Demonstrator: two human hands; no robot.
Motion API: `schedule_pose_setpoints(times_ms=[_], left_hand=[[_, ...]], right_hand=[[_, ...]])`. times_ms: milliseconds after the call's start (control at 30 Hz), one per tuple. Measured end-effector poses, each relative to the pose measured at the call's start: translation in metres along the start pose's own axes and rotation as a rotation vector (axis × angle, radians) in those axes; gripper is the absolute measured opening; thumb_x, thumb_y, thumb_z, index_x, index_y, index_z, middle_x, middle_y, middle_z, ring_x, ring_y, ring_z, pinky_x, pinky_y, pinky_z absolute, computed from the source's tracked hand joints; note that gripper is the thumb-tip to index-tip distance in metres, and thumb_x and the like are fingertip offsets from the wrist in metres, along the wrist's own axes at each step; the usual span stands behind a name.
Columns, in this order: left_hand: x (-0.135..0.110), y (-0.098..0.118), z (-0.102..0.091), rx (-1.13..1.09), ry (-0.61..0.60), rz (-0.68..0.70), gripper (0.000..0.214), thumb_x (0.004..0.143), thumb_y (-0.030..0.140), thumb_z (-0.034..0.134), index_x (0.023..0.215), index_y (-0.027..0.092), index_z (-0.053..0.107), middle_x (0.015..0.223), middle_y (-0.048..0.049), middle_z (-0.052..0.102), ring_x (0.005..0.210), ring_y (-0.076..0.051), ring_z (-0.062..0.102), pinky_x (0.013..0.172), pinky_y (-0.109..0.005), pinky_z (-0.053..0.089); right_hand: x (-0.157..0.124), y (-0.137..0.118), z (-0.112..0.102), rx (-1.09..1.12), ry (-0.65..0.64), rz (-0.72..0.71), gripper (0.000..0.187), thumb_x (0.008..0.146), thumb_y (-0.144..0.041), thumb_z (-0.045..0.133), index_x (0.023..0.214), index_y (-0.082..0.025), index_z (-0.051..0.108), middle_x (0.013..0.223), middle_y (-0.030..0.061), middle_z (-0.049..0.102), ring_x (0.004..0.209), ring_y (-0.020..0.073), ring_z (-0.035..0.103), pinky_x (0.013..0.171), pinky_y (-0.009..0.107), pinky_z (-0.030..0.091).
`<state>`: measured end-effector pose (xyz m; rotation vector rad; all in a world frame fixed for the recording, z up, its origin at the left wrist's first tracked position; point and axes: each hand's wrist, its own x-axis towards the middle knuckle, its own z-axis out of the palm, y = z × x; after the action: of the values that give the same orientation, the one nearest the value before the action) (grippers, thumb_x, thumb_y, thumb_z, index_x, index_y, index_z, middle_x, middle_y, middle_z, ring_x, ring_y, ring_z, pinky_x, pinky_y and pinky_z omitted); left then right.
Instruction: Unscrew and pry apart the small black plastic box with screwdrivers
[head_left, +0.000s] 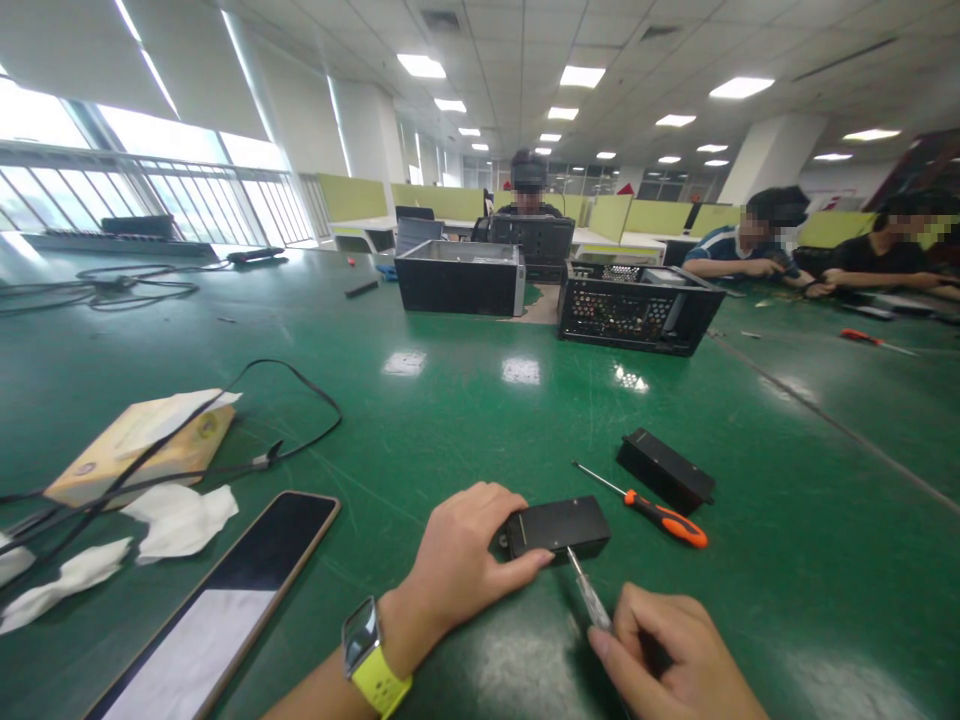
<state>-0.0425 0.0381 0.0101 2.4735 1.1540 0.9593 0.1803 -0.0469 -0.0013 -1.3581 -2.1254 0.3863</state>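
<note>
My left hand [471, 545], with a watch on a yellow strap [379, 680] at the wrist, grips the left end of a small black box [564, 525] lying on the green table. Thumb and fingers press on opposite sides of it. Between the fingers of my right hand [667, 650] is a screwdriver with a clear handle [591, 597]. Its tip meets the box's near edge. An orange and black screwdriver [664, 518] lies to the right, beside a second black box [666, 468].
Left of my hands lie a phone [225, 610], crumpled tissues [184, 522], a tissue pack [150, 445] and black cables [300, 450]. Two computer cases [459, 280] stand ahead. Several people sit around the table, and another orange screwdriver [861, 337] lies far right.
</note>
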Motion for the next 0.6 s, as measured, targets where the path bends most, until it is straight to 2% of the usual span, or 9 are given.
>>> schedule_pose_setpoints(times_ms=[133, 367, 500, 600], left_hand=[[0.000, 0.000, 0.000, 0.002, 0.007, 0.008, 0.030, 0.077, 0.038, 0.075, 0.096, 0.017, 0.066, 0.087, -0.0062, 0.069, 0.079, -0.024, 0.063, 0.071, -0.037, 0.053], [0.001, 0.001, 0.002, 0.005, 0.006, 0.010, 0.030, 0.076, 0.037, 0.075, 0.096, 0.016, 0.066, 0.087, -0.0064, 0.069, 0.080, -0.025, 0.063, 0.071, -0.037, 0.052], [0.000, 0.001, 0.001, 0.007, 0.005, 0.022, 0.031, 0.077, 0.037, 0.074, 0.099, 0.017, 0.065, 0.089, -0.0067, 0.069, 0.081, -0.025, 0.063, 0.072, -0.037, 0.052], [-0.001, 0.001, 0.000, 0.004, 0.045, 0.060, 0.032, 0.079, 0.037, 0.073, 0.102, 0.017, 0.065, 0.094, -0.0077, 0.069, 0.084, -0.025, 0.063, 0.074, -0.038, 0.052]], right_hand=[[0.001, -0.001, 0.004, 0.032, 0.022, 0.045, 0.037, 0.090, -0.031, 0.052, 0.057, -0.022, 0.036, 0.047, -0.0057, 0.047, 0.043, 0.0088, 0.049, 0.047, 0.018, 0.037], [0.004, -0.004, -0.004, 0.113, -0.053, 0.169, 0.038, 0.088, -0.036, 0.054, 0.057, -0.022, 0.038, 0.047, -0.0051, 0.048, 0.045, 0.0103, 0.050, 0.050, 0.019, 0.037], [0.008, -0.003, 0.000, 0.258, -0.218, 0.302, 0.034, 0.086, -0.035, 0.056, 0.060, -0.022, 0.039, 0.050, -0.0048, 0.051, 0.047, 0.0106, 0.051, 0.052, 0.021, 0.036], [0.011, -0.004, 0.001, 0.289, -0.348, 0.384, 0.030, 0.077, -0.028, 0.064, 0.059, -0.021, 0.042, 0.052, -0.0054, 0.050, 0.051, 0.0108, 0.049, 0.052, 0.021, 0.032]])
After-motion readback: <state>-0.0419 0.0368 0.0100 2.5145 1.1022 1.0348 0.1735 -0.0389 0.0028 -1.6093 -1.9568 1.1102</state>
